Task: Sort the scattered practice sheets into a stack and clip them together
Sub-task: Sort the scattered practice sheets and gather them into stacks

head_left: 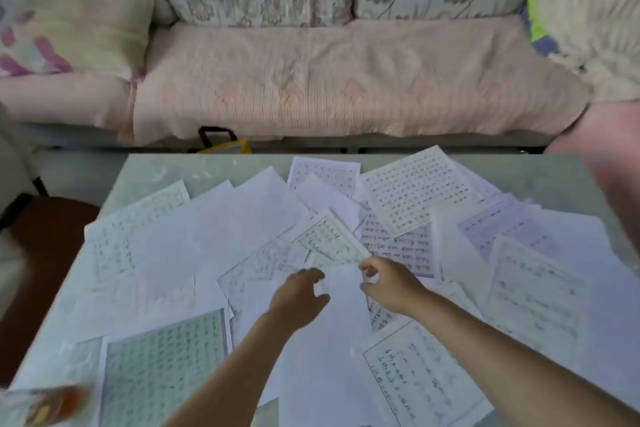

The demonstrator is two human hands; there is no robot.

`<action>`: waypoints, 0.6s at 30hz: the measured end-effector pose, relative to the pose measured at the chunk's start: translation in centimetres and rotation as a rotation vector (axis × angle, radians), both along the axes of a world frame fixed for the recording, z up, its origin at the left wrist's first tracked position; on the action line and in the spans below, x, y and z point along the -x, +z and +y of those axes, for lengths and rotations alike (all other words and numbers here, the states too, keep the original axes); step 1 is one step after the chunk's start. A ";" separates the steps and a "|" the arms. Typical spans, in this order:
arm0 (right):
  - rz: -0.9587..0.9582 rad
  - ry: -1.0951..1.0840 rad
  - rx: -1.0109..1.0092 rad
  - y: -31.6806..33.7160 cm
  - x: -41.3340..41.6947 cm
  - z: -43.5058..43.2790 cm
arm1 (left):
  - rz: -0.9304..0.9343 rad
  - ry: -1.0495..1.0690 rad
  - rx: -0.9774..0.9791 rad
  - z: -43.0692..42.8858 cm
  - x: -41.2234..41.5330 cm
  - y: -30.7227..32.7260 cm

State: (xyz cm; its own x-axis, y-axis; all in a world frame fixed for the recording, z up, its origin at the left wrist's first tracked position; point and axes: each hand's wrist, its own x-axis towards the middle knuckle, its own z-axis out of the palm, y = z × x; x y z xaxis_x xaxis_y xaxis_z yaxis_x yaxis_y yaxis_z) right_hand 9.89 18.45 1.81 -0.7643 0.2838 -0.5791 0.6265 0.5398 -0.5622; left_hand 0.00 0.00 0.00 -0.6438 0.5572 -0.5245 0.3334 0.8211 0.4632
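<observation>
Several white practice sheets [415,191] lie scattered and overlapping across a pale table [207,166]; some show grids of handwritten characters, others lie blank side up. A green-tinted grid sheet [162,367] sits at the near left. Both hands are over the middle of the table, either side of one blank sheet [332,333]. My left hand [299,295] has its fingers curled at that sheet's upper left edge. My right hand [388,284] curls its thumb and fingers at the upper right edge. Blur hides whether either hand truly pinches the paper. No clip is visible.
A sofa [329,87] with a pink cover and floral cushions runs along the far side of the table. A yellow bag with a black handle [225,144] stands between sofa and table. A dark brown seat [45,253] is at the left. An orange blurred object [52,406] sits bottom left.
</observation>
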 end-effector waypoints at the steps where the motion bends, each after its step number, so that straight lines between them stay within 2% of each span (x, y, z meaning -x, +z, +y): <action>1: 0.023 0.017 -0.012 -1.9 0.9 0.1 | 0.055 -0.043 0.017 0.2 0.9 -1.6; 5: -0.007 0.199 -0.188 -7.7 4.6 0.4 | 0.204 -0.194 0.180 0.3 4.2 -6.9; 10: 0.024 0.437 -0.471 -11.7 6.5 0.5 | 0.312 -0.223 0.135 -0.5 5.7 -10.9; 12: 0.064 0.435 -0.442 -12.4 6.8 0.7 | 0.302 -0.193 0.059 -0.6 6.1 -11.7; 15: 0.106 0.339 -0.276 -13.1 7.1 1.6 | 0.285 -0.130 -0.058 -0.7 7.1 -12.0; 18: 0.279 0.204 -0.128 -13.9 7.8 2.2 | 0.306 -0.031 -0.138 -0.8 8.2 -11.6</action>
State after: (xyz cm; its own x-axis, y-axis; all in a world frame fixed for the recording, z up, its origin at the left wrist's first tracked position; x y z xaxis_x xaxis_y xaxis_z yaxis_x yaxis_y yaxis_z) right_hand 2.12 20.62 -12.09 -0.9361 0.1660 -0.3102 0.3309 0.7151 -0.6158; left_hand -8.22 -0.85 -11.60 -0.7412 0.6314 -0.2279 0.4981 0.7449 0.4438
